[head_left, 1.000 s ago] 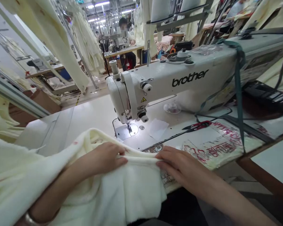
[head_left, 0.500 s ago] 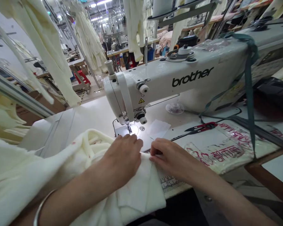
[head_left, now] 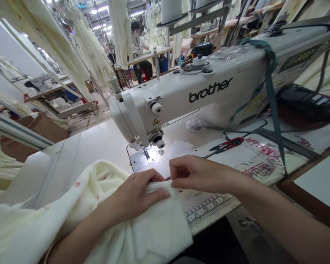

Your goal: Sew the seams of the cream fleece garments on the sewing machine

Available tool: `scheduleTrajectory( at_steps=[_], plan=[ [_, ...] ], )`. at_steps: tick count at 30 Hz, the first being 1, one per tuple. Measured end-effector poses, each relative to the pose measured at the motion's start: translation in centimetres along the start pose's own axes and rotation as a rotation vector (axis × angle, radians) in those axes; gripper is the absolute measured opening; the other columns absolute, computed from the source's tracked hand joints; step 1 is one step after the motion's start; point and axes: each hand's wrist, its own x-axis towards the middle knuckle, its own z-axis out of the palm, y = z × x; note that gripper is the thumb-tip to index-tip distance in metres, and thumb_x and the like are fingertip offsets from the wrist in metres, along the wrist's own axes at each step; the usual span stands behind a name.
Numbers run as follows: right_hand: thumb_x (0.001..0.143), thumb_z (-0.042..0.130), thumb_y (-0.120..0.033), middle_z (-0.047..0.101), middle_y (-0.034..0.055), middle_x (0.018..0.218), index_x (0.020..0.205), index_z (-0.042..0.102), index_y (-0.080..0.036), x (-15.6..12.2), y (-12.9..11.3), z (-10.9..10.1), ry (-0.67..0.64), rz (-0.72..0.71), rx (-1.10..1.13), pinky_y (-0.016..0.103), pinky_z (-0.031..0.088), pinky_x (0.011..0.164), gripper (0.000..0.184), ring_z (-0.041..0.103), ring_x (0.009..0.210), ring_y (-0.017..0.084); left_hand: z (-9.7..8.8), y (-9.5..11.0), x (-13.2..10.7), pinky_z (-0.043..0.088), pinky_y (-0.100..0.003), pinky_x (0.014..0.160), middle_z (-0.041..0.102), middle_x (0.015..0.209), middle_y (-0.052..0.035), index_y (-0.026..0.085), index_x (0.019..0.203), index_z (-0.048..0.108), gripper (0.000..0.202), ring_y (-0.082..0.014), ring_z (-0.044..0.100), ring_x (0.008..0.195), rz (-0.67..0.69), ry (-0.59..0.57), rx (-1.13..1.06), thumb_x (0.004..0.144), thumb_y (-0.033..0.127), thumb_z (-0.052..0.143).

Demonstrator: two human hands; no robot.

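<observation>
Cream fabric with a few reddish marks drapes over the table's front edge and across to the left. My left hand grips its folded upper edge between thumb and fingers. At the right end of that edge, my right hand pinches the fabric with thumb and forefinger. Both hands are in front of the white sewing machine, apart from its lit presser foot. A small white piece of cloth or paper lies just behind my right hand.
Red-handled thread snips and a clear bobbin-like disc lie on the machine table. A printed ruler runs along the front edge. A teal strap hangs over the machine. A co-worker sits farther back among hanging garments.
My left hand has turned so its thumb shows on top of the fabric edge, and has drawn slightly nearer. My view has shifted right. Both hands still hold the fabric.
</observation>
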Motion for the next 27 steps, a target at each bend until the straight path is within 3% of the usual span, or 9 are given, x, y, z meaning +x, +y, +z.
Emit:
scheduleTrajectory(
  at_steps=[8, 14, 17, 20, 22, 25, 27],
  plan=[
    [0.071, 0.057, -0.011, 0.057, -0.0040, 0.065, 0.069, 0.057, -0.017, -0.3, -0.6, 0.2, 0.064, -0.009, -0.114, 0.019, 0.034, 0.050, 0.007, 0.051, 0.061, 0.009, -0.4, 0.2, 0.5, 0.039, -0.024, 0.064, 0.064, 0.082, 0.0003, 0.019, 0.090, 0.065, 0.028, -0.0138, 0.053, 0.075, -0.121, -0.082, -0.101, 0.084, 0.043, 0.051],
    [0.068, 0.054, -0.006, 0.061, -0.0030, 0.070, 0.066, 0.057, -0.018, -0.6, -0.3, 0.2, 0.098, -0.008, -0.137, 0.022, 0.038, 0.061, 0.013, 0.055, 0.069, 0.012, 0.5, 0.7, 0.3, 0.037, -0.024, 0.061, 0.062, 0.075, 0.0012, 0.018, 0.080, 0.064, 0.024, -0.0131, 0.050, 0.069, -0.153, 0.013, -0.102, 0.080, 0.039, 0.053],
    [0.073, 0.056, -0.015, 0.062, -0.0004, 0.079, 0.077, 0.058, -0.018, -0.9, -0.3, -0.4, 0.043, -0.008, -0.077, 0.022, 0.039, 0.061, 0.006, 0.056, 0.074, 0.014, 0.9, 1.0, 0.1, 0.037, -0.025, 0.062, 0.062, 0.073, 0.0016, 0.018, 0.077, 0.063, 0.020, -0.0131, 0.050, 0.067, -0.173, 0.110, -0.088, 0.078, 0.037, 0.055],
    [0.074, 0.066, -0.033, 0.062, 0.0030, 0.099, 0.100, 0.058, -0.020, -1.2, -0.3, -0.6, -0.013, 0.017, 0.015, 0.024, 0.042, 0.068, 0.030, 0.057, 0.087, 0.017, 1.2, 1.1, -0.2, 0.038, -0.026, 0.064, 0.064, 0.076, 0.0020, 0.020, 0.078, 0.063, 0.018, -0.0133, 0.052, 0.067, -0.167, 0.157, -0.088, 0.077, 0.036, 0.055],
    [0.076, 0.066, -0.036, 0.063, 0.0030, 0.094, 0.102, 0.059, -0.019, -1.2, -0.1, -0.3, -0.048, 0.042, 0.078, 0.023, 0.043, 0.066, 0.032, 0.059, 0.083, 0.016, 1.3, 1.1, -0.2, 0.038, -0.026, 0.065, 0.064, 0.076, 0.0018, 0.020, 0.078, 0.062, 0.017, -0.0136, 0.053, 0.067, -0.166, 0.181, -0.088, 0.077, 0.036, 0.055],
    [0.081, 0.059, -0.031, 0.058, -0.0011, 0.066, 0.083, 0.062, -0.016, -0.6, 0.2, 0.4, -0.026, 0.091, 0.118, 0.020, 0.039, 0.053, 0.015, 0.054, 0.060, 0.011, 1.3, 0.8, 0.0, 0.039, -0.026, 0.066, 0.064, 0.075, 0.0010, 0.019, 0.076, 0.061, 0.017, -0.0145, 0.055, 0.070, -0.196, 0.213, -0.112, 0.076, 0.035, 0.055],
    [0.082, 0.056, -0.029, 0.058, -0.0017, 0.062, 0.078, 0.061, -0.016, 0.3, 0.3, 0.6, 0.006, 0.118, 0.105, 0.019, 0.038, 0.050, 0.014, 0.052, 0.056, 0.010, 1.1, 0.4, 0.6, 0.038, -0.025, 0.065, 0.064, 0.074, 0.0005, 0.018, 0.074, 0.061, 0.017, -0.0146, 0.055, 0.071, -0.235, 0.216, -0.152, 0.076, 0.034, 0.055]
  ],
)
